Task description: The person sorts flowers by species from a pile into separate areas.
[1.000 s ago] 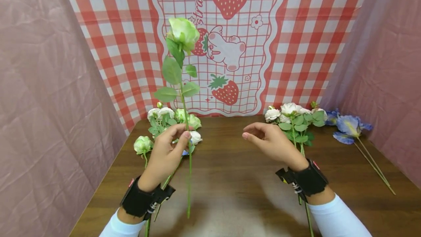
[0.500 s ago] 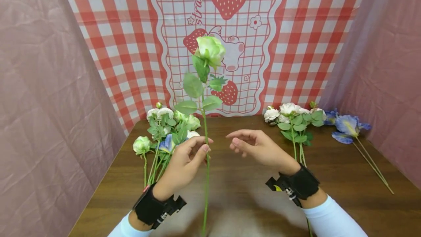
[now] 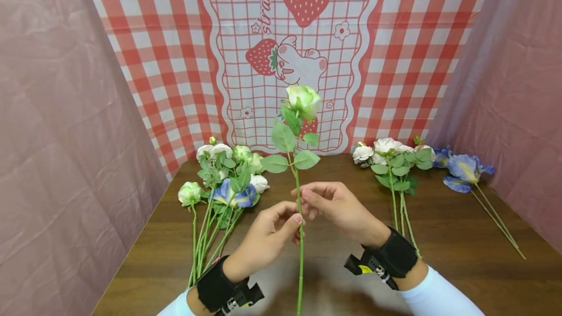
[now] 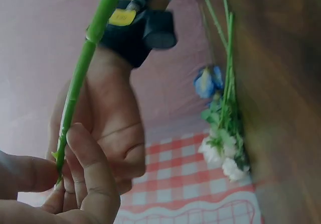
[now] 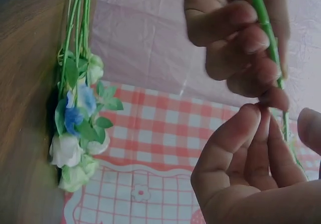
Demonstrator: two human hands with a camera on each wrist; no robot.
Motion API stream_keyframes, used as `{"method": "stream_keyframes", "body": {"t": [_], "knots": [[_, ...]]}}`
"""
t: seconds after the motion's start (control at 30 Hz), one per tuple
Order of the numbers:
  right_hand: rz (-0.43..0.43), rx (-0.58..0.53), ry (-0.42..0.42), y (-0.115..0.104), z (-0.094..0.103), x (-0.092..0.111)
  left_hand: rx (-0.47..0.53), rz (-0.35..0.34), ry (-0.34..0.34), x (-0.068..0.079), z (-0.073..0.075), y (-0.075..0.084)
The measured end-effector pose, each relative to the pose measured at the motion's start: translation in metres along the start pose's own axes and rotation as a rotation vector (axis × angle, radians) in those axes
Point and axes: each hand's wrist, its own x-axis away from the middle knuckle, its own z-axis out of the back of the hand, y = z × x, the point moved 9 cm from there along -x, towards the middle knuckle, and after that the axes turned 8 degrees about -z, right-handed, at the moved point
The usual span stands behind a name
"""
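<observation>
A single green-white rose (image 3: 303, 103) with a long leafy green stem stands upright before me in the head view. My left hand (image 3: 265, 240) pinches the stem below the leaves between thumb and fingers. Just above it my right hand (image 3: 344, 213) has come up from the right, its loosely bent fingertips right at the stem. In the right wrist view the right thumb (image 5: 310, 128) stands apart from the fingers, with the stem passing between. The left wrist view shows the stem (image 4: 75, 88) close up, running down to the fingertips.
On the left of the brown table (image 3: 461, 257) lie a bunch with white and green roses and a blue iris (image 3: 232, 194). White roses (image 3: 387, 145) and separate blue irises (image 3: 465, 169) lie at the right. A checkered strawberry cloth (image 3: 404, 62) hangs behind.
My left hand has carried the rose rightward and down toward the middle. My right hand has moved left and slightly down to meet the stem.
</observation>
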Motion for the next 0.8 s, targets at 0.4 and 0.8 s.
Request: {"method": "stream_keyframes", "body": {"t": [0.4, 0.8], "knots": [[-0.023, -0.008, 0.051, 0.002, 0.004, 0.001, 0.002, 0.041, -0.025, 0.002, -0.011, -0.012], [-0.031, 0.046, 0.069, 0.0, 0.004, 0.001, -0.009, 0.08, -0.021, 0.003, -0.011, -0.013]]}}
